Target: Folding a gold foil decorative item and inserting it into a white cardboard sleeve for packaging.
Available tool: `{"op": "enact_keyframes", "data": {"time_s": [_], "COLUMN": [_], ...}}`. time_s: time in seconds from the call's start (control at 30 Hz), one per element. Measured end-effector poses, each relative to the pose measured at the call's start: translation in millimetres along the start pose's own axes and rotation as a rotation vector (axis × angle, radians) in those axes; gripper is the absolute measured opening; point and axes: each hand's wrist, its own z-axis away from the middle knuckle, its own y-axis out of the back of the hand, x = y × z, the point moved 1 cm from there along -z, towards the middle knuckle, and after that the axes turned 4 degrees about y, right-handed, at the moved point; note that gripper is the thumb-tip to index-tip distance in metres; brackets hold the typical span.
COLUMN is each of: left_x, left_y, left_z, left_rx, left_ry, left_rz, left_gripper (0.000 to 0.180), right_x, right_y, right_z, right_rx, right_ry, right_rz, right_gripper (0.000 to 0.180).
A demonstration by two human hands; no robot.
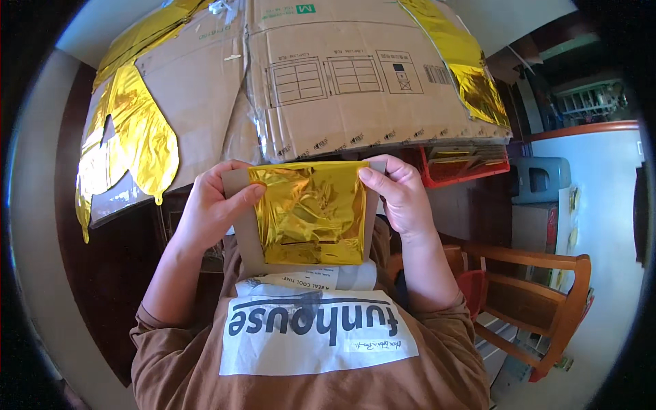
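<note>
Beyond held foil [313, 219], cardboard [372, 34], red crate [471, 176]

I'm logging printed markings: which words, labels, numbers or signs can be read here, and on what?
I describe the print without copying its wording.
Brown shirt: large black lettering on white, readable but upside down; some smaller lines too small to read.
Cardboard: green square mark bearing a letter, readable; black printed tables with captions too small to read.
Gold foil between left hand and right hand: no lettering visible.

There are two hands [220, 203], one held gold foil piece [313, 217], three printed panels [354, 74], one red crate [471, 178], one blue stool [560, 179] and one wooden chair [521, 275].
</note>
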Motion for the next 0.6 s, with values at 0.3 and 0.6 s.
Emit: {"op": "enact_keyframes", "data": {"time_s": [0.3,0.6], "left_x": [1.8,46.5], "left_y": [4.5,15.8], "left_z": [-10.3,-107.8], "left_rx": [-0.017,0.109], "left_ry": [0.079,0.011], "left_rz": [0.164,-0.149], "left_gripper": [0.025,0.042], "right_x": [-20.6,-46.6], "right_y": [-0.4,31.0], "right_z": [-7.8,-127.9], "right_rx": [-0.043,0.024], "right_ry": [-0.028,0.052], "right_rz": [0.100,0.598], "right_gripper": [0.020,0.026]}}
